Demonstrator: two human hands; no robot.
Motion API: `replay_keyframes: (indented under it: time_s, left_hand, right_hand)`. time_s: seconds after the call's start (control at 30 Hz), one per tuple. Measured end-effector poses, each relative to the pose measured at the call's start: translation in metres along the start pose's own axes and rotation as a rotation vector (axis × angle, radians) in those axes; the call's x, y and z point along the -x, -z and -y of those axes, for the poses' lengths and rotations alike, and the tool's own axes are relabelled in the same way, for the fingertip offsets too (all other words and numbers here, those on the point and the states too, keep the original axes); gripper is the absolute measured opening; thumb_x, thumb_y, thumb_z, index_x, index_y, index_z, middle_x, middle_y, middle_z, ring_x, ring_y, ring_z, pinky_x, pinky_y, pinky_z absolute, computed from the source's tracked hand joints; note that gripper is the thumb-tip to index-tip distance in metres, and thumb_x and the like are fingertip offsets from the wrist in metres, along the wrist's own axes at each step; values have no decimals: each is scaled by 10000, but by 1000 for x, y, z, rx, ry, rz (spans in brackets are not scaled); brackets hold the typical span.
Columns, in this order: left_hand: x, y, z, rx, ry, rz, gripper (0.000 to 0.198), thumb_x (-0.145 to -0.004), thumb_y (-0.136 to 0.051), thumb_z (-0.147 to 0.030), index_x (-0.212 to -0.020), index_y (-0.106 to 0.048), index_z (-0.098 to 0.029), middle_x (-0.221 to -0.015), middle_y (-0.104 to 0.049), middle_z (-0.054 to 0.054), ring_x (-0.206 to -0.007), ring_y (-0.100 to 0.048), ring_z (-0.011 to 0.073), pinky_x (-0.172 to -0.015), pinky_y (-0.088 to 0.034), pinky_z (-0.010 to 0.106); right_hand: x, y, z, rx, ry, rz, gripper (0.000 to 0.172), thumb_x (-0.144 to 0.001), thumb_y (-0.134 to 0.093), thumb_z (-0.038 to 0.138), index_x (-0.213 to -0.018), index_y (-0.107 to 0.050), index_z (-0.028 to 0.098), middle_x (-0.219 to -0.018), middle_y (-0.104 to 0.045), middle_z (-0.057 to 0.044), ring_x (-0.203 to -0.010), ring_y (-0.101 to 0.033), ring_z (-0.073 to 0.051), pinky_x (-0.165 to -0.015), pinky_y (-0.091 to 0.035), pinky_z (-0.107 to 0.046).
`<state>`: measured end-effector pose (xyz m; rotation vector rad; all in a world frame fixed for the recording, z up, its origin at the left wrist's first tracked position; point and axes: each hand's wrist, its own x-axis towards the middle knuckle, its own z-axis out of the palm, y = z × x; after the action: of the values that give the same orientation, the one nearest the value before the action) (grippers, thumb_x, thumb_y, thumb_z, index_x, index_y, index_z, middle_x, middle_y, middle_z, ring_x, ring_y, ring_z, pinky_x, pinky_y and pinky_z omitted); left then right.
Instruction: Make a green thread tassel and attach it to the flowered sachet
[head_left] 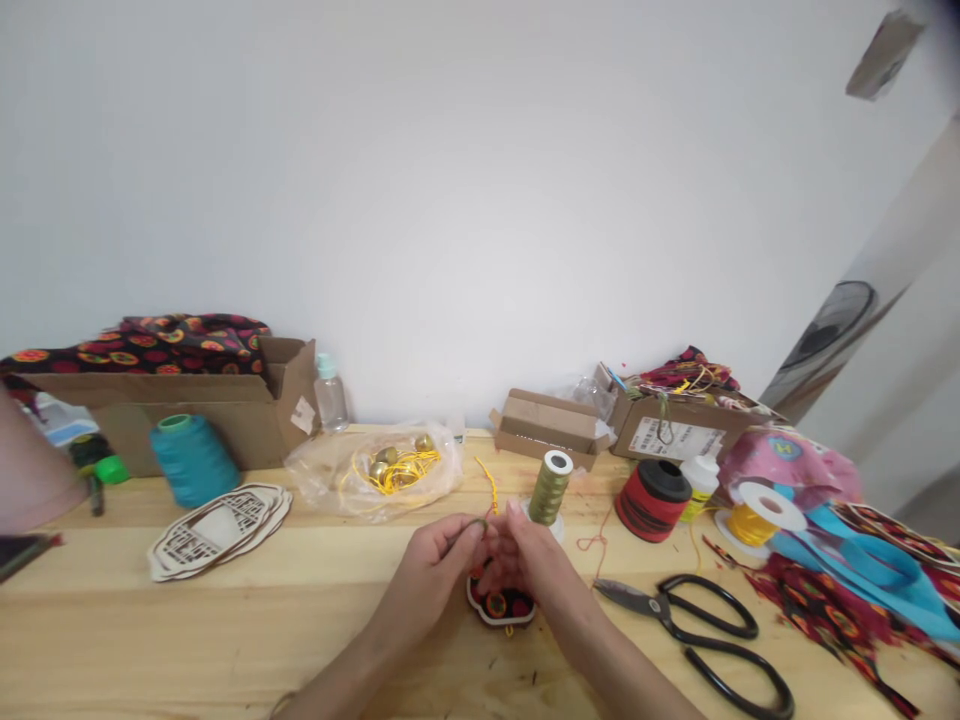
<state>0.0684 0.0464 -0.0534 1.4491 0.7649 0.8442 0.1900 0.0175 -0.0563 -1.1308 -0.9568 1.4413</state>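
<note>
Black scissors (654, 606) lie to the near right of the green thread spool (549, 492). To the spool's near left is the patterned pendant (516, 607), partly covered; I judge it light, soft-faced but stiff at the rim, where hold is best taken. Over it, left of the spool, my left hand (439, 555) and right hand (534, 555) meet, fingertips bunched; what they clamp I cannot tell. Yellow cord (493, 486) runs beyond them; behind the spool stands a small cardboard box (547, 420).
</note>
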Motion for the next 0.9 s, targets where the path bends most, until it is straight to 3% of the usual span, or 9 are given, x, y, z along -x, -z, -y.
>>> replay_keyframes:
  time_s: [0.07, 0.17, 0.27, 0.37, 0.53, 0.7, 0.8, 0.9]
  left_hand:
    - [0, 0, 0, -33, -37, 15, 269, -808, -452, -324, -629, -556, -153, -523, -484, -49, -509, -422, 81, -518, -351, 183]
    - [2, 0, -2, -85, -84, 49, 248, -820, -437, -310, -734, -612, -156, -662, -597, -11, -668, -513, 120, -666, -398, 213]
    - [4, 0, -4, -143, -95, 64, 245, -822, -435, -297, -862, -639, -166, -765, -635, 6, -760, -527, 143, -717, -401, 225]
    - [6, -1, -3, -162, -85, 86, 263, -821, -434, -307, -898, -648, -176, -776, -646, 7, -757, -532, 152, -694, -407, 222]
    - [5, -3, -1, -170, -43, 79, 281, -816, -437, -334, -909, -653, -181, -774, -654, 12, -719, -529, 156, -673, -412, 229]
    - [8, -3, -3, -76, -36, 127, 252, -793, -480, -322, -935, -634, -181, -821, -638, 28, -801, -532, 176, -744, -402, 250]
    - [10, -2, -2, -58, -44, 67, 288, -803, -449, -384, -842, -631, -164, -667, -569, 2, -659, -480, 137, -648, -386, 223]
    - [9, -1, 0, -106, -31, 2, 373, -809, -407, -440, -685, -597, -144, -505, -383, -50, -507, -333, 92, -499, -302, 197]
  right_hand:
    - [0, 0, 0, 47, -24, 11, 587, -674, -407, 682, -693, -585, 123, -509, -535, 11, -293, -378, -45, -324, -244, -172]
    - [2, 2, 3, 26, 0, -91, 542, -669, -467, 643, -725, -593, 118, -398, -397, 77, -282, -210, -15, -308, -111, -162]
    - [4, 3, 7, -12, 37, -177, 490, -618, -587, 567, -787, -625, 109, -362, -268, 120, -320, -146, -18, -330, -93, -167]
    - [5, 4, 10, 3, 83, -263, 407, -583, -651, 486, -715, -655, 101, -344, -227, 126, -337, -133, -21, -344, -92, -179]
    - [5, 3, 10, -62, 131, -325, 285, -557, -676, 405, -598, -655, 124, -362, -334, 92, -359, -220, -32, -366, -158, -182]
    - [8, 3, 15, -106, 162, -333, 245, -571, -671, 371, -601, -670, 128, -393, -412, 65, -395, -317, -49, -390, -235, -174]
    - [10, 2, 16, -112, 171, -316, 238, -579, -675, 363, -611, -677, 126, -472, -515, 24, -473, -427, -77, -461, -332, -186]
    - [11, 3, 16, -88, 174, -291, 238, -588, -679, 361, -629, -685, 127, -526, -560, 3, -527, -471, -98, -512, -370, -203]
